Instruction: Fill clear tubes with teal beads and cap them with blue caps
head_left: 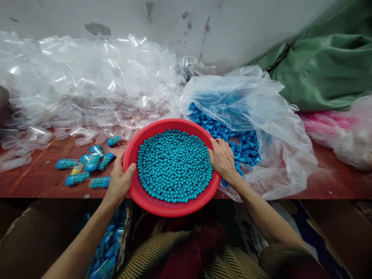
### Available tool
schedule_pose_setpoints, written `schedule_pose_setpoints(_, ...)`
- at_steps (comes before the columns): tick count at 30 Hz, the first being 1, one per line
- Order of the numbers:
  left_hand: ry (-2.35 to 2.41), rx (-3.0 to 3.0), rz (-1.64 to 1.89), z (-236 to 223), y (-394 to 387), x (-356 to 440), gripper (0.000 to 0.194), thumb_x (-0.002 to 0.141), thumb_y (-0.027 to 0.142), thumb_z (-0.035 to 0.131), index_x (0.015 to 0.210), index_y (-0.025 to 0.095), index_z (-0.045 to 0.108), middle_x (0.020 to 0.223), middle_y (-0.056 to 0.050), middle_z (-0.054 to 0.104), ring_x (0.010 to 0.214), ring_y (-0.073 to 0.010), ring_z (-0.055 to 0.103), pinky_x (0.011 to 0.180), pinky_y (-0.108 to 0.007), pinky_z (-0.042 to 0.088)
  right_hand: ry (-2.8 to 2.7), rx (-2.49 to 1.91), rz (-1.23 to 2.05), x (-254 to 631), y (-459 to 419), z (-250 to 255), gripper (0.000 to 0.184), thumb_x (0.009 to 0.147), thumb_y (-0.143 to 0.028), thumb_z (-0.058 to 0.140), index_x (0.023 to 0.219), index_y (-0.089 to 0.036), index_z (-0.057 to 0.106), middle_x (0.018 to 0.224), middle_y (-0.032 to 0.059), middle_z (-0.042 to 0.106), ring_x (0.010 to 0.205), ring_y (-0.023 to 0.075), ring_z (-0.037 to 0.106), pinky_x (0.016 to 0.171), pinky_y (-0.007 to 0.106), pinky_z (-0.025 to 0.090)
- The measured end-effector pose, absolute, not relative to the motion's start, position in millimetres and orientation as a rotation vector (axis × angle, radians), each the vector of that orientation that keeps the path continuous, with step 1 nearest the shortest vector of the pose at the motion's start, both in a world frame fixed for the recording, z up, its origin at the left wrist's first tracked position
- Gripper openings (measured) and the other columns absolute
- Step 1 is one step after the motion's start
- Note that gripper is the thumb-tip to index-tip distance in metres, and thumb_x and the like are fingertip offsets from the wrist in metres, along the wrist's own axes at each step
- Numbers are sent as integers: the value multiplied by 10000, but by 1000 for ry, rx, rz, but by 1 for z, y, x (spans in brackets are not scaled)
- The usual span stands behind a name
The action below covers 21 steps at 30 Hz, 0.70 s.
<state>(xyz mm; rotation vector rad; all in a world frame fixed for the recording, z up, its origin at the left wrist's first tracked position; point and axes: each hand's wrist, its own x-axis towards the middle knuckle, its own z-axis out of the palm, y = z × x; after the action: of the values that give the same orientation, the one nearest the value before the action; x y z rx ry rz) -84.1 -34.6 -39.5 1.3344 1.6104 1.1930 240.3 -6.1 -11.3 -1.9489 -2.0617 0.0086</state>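
A round red plastic basin [171,210] sits across the front edge of the table, its near side jutting out over my lap. Inside it lies a broad layer of small round turquoise beads [176,166]. My left hand [119,179] grips the rim on the left, thumb on top. On the opposite side, my right hand [222,158] is closed over the rim, with its fingers on the inner edge near the beads. Several filled small bottles with blue caps [93,162] lie on the table just left of my left hand. Blue plastic caps [244,147] are spread beyond my right hand.
A large heap of clear empty plastic tubes [95,77] covers the back left of the red-brown table [334,182]. A clear plastic bag [279,128] surrounds the blue caps. Green cloth [325,69] lies back right. Below, a cardboard box holds filled bottles [109,248].
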Motion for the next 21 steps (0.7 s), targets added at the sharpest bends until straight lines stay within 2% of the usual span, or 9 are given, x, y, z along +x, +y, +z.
schedule_pose_setpoints(4, 1489, 1187, 1150, -30, -23, -79, 675, 710, 263, 607, 1347, 192, 396, 1310, -88, 536, 1139, -250, 542, 963, -379, 461, -2063, -2133, 99, 244, -8, -10, 453, 915, -168, 315, 1358, -117, 391, 974, 167, 603, 701, 207, 604, 569, 284, 422)
schedule_pose_setpoints(9, 1353, 1205, 1088, -24, -3, -78, 664, 716, 248, 579, 1351, 192, 392, 1286, -81, 563, 1101, -234, 573, 921, -367, 489, -2197, -2292, -50, 248, -30, -4, 463, 870, -167, 387, 1327, -91, 387, 889, 134, 620, 638, 191, 627, 448, 235, 362)
schedule_pose_setpoints(13, 1470, 1473, 1039, -35, 16, -88, 482, 842, 389, 454, 1255, 148, 508, 1146, -99, 644, 1010, -227, 611, 885, -382, 494, -2315, -2223, -141, 259, -44, -6, 354, 845, -154, 401, 1178, -105, 513, 879, 165, 640, 680, 202, 637, 491, 238, 401)
schedule_pose_setpoints(15, 1677, 1610, 1018, -45, 27, -104, 430, 871, 404, 397, 1160, 144, 582, 1105, -110, 655, 1040, -254, 587, 942, -435, 444, -2334, -2152, -133, 265, -46, -10, 340, 838, -156, 402, 1146, -125, 541, 950, 186, 644, 742, 225, 643, 529, 260, 426)
schedule_pose_setpoints(17, 1849, 1647, 1045, -57, 37, -126, 409, 854, 367, 437, 1161, 140, 584, 1216, -140, 594, 1198, -305, 472, 1050, -500, 305, -2331, -2081, -70, 269, -45, -17, 343, 824, -168, 415, 1136, -160, 558, 1070, 186, 628, 825, 244, 643, 587, 288, 457)
schedule_pose_setpoints(19, 2037, 1713, 996, -69, 45, -147, 465, 838, 329, 466, 1248, 117, 524, 1363, -181, 468, 1328, -357, 299, 1088, -556, 168, -2270, -2056, 18, 272, -44, -25, 366, 820, -202, 420, 1160, -190, 554, 1158, 161, 606, 912, 256, 636, 661, 318, 482)
schedule_pose_setpoints(21, 2238, 1877, 757, -80, 52, -162, 514, 850, 328, 449, 1316, 113, 465, 1425, -201, 390, 1358, -389, 221, 1068, -596, 142, -2179, -2085, 72, 273, -43, -32, 420, 840, -258, 395, 1240, -196, 507, 1184, 141, 599, 985, 263, 624, 730, 349, 496)
